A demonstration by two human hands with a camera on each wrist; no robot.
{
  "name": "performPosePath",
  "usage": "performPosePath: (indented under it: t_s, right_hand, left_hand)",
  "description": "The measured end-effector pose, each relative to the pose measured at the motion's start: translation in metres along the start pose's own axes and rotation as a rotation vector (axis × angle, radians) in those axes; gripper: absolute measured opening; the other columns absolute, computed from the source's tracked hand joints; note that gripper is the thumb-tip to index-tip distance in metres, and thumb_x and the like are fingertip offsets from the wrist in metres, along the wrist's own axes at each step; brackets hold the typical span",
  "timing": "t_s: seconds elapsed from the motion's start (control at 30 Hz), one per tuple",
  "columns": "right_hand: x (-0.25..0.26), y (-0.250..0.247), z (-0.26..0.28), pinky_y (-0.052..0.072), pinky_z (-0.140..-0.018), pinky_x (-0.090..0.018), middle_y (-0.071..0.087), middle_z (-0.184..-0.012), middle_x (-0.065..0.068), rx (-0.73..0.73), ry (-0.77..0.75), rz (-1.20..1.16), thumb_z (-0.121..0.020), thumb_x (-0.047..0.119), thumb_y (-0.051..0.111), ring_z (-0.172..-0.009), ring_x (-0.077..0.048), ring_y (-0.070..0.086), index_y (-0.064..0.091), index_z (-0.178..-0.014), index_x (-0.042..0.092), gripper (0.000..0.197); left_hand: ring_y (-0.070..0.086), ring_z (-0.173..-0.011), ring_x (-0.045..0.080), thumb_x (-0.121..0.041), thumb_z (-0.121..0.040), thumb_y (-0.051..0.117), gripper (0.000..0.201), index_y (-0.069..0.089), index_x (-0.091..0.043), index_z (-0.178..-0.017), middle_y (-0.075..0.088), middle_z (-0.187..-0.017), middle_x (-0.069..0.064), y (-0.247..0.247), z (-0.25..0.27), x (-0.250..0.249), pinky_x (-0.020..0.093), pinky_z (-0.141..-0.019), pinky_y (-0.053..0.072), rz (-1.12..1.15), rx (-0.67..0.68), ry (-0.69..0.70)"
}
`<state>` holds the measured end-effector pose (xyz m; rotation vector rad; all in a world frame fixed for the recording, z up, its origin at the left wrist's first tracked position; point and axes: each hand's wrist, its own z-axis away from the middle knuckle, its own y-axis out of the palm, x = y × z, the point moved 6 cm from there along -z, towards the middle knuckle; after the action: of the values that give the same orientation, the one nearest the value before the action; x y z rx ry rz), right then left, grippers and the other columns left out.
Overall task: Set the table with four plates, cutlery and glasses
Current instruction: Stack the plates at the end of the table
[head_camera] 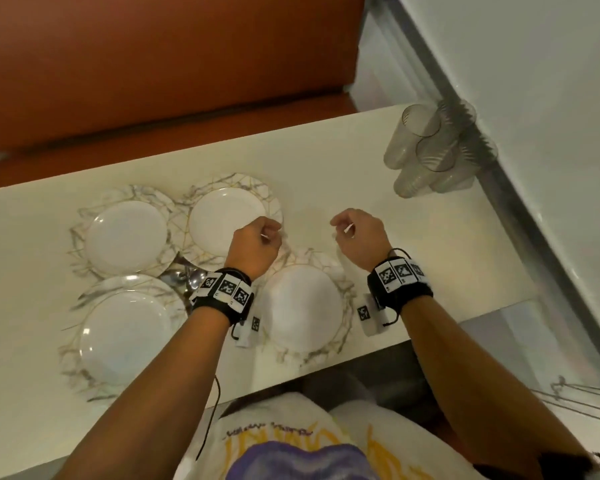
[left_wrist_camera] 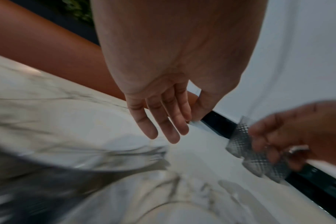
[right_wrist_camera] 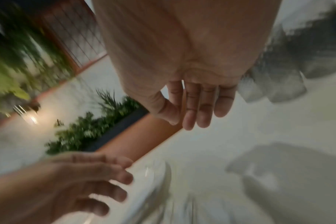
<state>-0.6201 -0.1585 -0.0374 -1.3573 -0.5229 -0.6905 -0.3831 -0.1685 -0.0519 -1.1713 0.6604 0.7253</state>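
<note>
Four white plates lie on marble-patterned mats on the white table (head_camera: 326, 161): far left (head_camera: 129, 237), far middle (head_camera: 222, 216), near left (head_camera: 125, 337) and near right (head_camera: 302, 303). Shiny cutlery (head_camera: 184, 280) lies in a heap between the left plates. Several clear glasses (head_camera: 426, 150) stand clustered at the far right corner. My left hand (head_camera: 269, 233) hovers over the edge of the far middle plate, fingers relaxed and holding nothing (left_wrist_camera: 163, 125). My right hand (head_camera: 340, 228) hovers over bare table to its right, also holding nothing (right_wrist_camera: 197, 109).
An orange bench (head_camera: 153, 81) runs behind the table's far edge. A pale wall with a metal rail (head_camera: 499, 174) borders the table on the right, right behind the glasses. The near table edge is at my body.
</note>
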Motion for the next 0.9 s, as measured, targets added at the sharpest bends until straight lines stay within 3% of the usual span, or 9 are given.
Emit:
performPosePath:
  t_s: [0.13,0.27,0.33,0.5,0.6,0.67,0.77,0.83,0.9]
  right_hand:
    - [-0.021,0.055,0.026,0.048,-0.094,-0.042,0.057,-0.121,-0.007,0.076,0.213,0.297,-0.082,0.022,0.065,-0.113,-0.030,0.052,0.058,-0.126,0.020,0.044]
    - [-0.046,0.075,0.048,0.044,-0.097,-0.045,0.052,-0.132,-0.013,0.103,0.433,0.462,-0.084,0.040,0.068,-0.122,-0.036,0.048,0.047,-0.133,0.019,0.058]
    - [-0.053,0.077,0.057,0.045,-0.096,-0.043,0.056,-0.129,-0.013,0.063,0.479,0.413,-0.082,0.034,0.070,-0.121,-0.035,0.051,0.051,-0.130,0.019,0.053]
    - [-0.056,0.061,0.074,0.050,-0.092,-0.036,0.065,-0.124,-0.014,0.108,0.524,0.318,-0.085,0.025,0.070,-0.114,-0.035,0.061,0.060,-0.127,0.009,0.046]
    - [-0.049,0.037,0.077,0.047,-0.083,-0.031,0.067,-0.114,-0.011,0.104,0.503,0.257,-0.088,0.020,0.065,-0.107,-0.032,0.063,0.064,-0.114,0.012,0.027]
    - [-0.038,0.021,0.073,0.046,-0.082,-0.030,0.067,-0.113,-0.008,0.108,0.465,0.190,-0.089,0.017,0.061,-0.102,-0.029,0.062,0.064,-0.108,0.017,0.019]
    - [-0.009,0.000,0.062,0.047,-0.084,-0.031,0.066,-0.114,-0.004,0.099,0.374,0.079,-0.093,0.016,0.059,-0.099,-0.024,0.062,0.063,-0.106,0.024,0.015]
    - [0.015,-0.011,0.054,0.049,-0.077,-0.031,0.069,-0.105,-0.004,0.055,0.314,0.025,-0.093,0.018,0.058,-0.085,-0.021,0.062,0.062,-0.103,0.028,0.014]
    - [0.040,-0.015,0.045,0.047,-0.069,-0.028,0.070,-0.098,-0.006,0.020,0.253,-0.034,-0.093,0.016,0.058,-0.076,-0.019,0.059,0.062,-0.103,0.025,0.014]
  left_hand:
    - [0.069,-0.083,0.011,-0.017,-0.098,0.065,0.017,0.072,-0.016,-0.112,0.072,-0.096,-0.003,-0.039,0.031,0.058,0.016,-0.070,0.053,0.050,-0.029,-0.056]
    - [0.064,-0.082,-0.003,-0.019,-0.098,0.067,0.012,0.070,-0.018,-0.109,0.071,-0.096,-0.006,-0.063,0.054,0.098,0.003,-0.070,0.047,0.064,-0.048,-0.113]
    - [0.063,-0.083,-0.003,-0.017,-0.097,0.067,0.010,0.070,-0.019,-0.107,0.071,-0.093,-0.005,-0.070,0.062,0.107,0.006,-0.073,0.049,0.098,-0.051,-0.130]
    - [0.062,-0.080,0.000,-0.015,-0.098,0.065,0.011,0.068,-0.021,-0.107,0.067,-0.089,-0.010,-0.078,0.070,0.110,-0.001,-0.062,0.042,0.126,-0.040,-0.129]
    - [0.062,-0.081,0.000,-0.014,-0.097,0.065,0.013,0.070,-0.019,-0.109,0.068,-0.091,-0.008,-0.075,0.066,0.104,0.009,-0.075,0.051,0.143,-0.038,-0.114]
    - [0.062,-0.087,0.001,-0.017,-0.099,0.064,0.015,0.070,-0.019,-0.113,0.068,-0.100,-0.006,-0.073,0.064,0.097,0.012,-0.076,0.049,0.129,-0.022,-0.097]
    - [0.067,-0.098,0.011,-0.016,-0.101,0.060,0.017,0.069,-0.018,-0.116,0.072,-0.108,-0.001,-0.072,0.061,0.089,0.017,-0.085,0.052,0.150,-0.007,-0.085]
    - [0.067,-0.105,0.014,-0.018,-0.104,0.058,0.020,0.068,-0.017,-0.120,0.073,-0.113,0.000,-0.073,0.060,0.083,0.024,-0.095,0.053,0.150,0.007,-0.078]
    - [0.064,-0.109,0.015,-0.027,-0.106,0.055,0.026,0.066,-0.016,-0.126,0.071,-0.118,0.000,-0.076,0.061,0.077,0.025,-0.095,0.048,0.135,0.021,-0.078]
